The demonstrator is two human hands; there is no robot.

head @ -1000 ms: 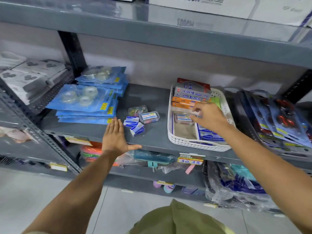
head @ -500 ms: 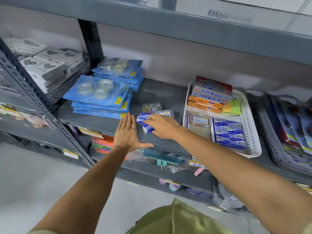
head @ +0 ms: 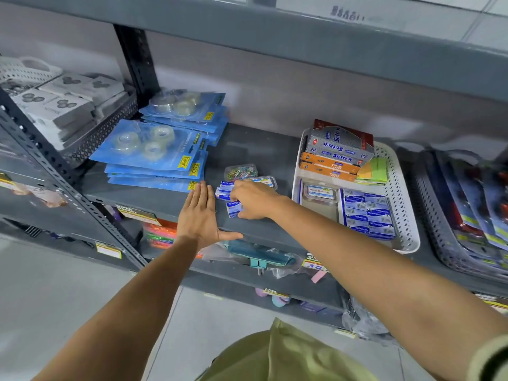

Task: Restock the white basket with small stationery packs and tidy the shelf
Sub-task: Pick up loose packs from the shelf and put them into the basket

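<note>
white basket [head: 406, 215]: set on the grey shelf [head: 261, 138] at the right of the bay, between the loose packs and a grey basket further right.
basket contents: partly filled; a block of blue staple boxes [head: 368, 213] is laid flat in the near right part, a clear lidded box [head: 320, 192] sits beside them, long softek and orange cartons [head: 336, 155] are stacked at the back, and green and yellow sticky notes [head: 372, 171] lie by the cartons.
room left in basket: a bare strip is seen at the near left, so more packs can be judged to fit.
loose packs [head: 228, 193]: a few small blue boxes are left on the shelf, well apart from the basket, with a clear box of coloured paper clips [head: 240, 171] and another clear lidded box [head: 265, 181] just behind them.
right hand [head: 253, 199]: curled down over the loose blue boxes and touching them; whether one is actually gripped cannot be told, since the fingertips are hidden.
left hand [head: 199, 215]: flat and open, palm down on the shelf edge, holding nothing, just beside the loose boxes.
tape blister packs [head: 156, 149]: stacked at the left in two slightly fanned piles; some straightening is judged to be left.
progress: judged to be well under way, with several loose items not yet moved.
</note>
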